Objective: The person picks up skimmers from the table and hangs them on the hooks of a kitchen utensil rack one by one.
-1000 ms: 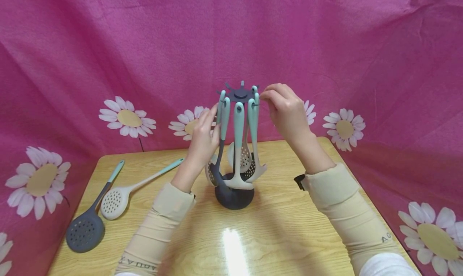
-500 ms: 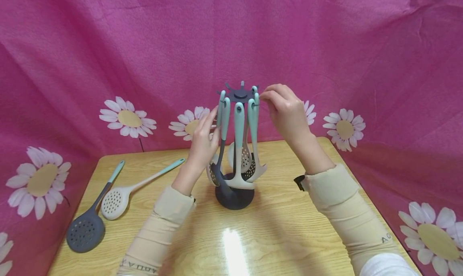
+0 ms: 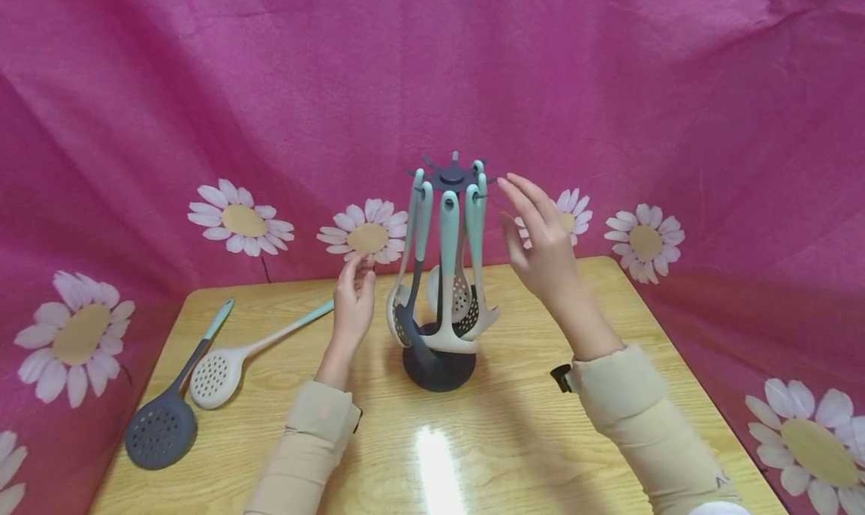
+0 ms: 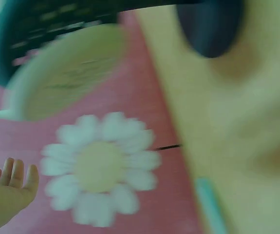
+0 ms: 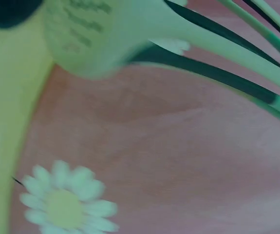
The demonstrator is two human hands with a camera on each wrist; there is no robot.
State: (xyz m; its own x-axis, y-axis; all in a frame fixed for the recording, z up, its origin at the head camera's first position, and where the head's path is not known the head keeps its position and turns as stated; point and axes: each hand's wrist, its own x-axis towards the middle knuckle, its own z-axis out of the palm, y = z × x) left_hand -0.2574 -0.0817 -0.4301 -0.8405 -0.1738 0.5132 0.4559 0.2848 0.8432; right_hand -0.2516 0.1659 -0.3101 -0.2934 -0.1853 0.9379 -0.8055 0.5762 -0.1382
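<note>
A dark utensil stand (image 3: 439, 372) with a hooked top (image 3: 451, 177) stands upright at mid-table. Several utensils with mint handles hang from it, among them a white-headed one (image 3: 449, 275) in front. My left hand (image 3: 354, 305) is left of the stand, apart from it, with relaxed fingers holding nothing. In the left wrist view its fingers are spread. In the head view it overlaps the handle end of a white skimmer (image 3: 215, 378) lying on the table; contact cannot be made out. My right hand (image 3: 544, 248) is beside the stand's right hooks, fingers extended and apart from the thumb, holding nothing visible.
A dark grey skimmer (image 3: 161, 431) lies left of the white skimmer, near the left edge of the wooden table (image 3: 541, 425). Pink cloth (image 3: 432, 64) with daisies hangs behind and at both sides. Both wrist views are blurred.
My left hand has left the hanging handles and moved down and left toward the white skimmer's handle. The right hand has opened its fingers and drawn slightly away from the hooks.
</note>
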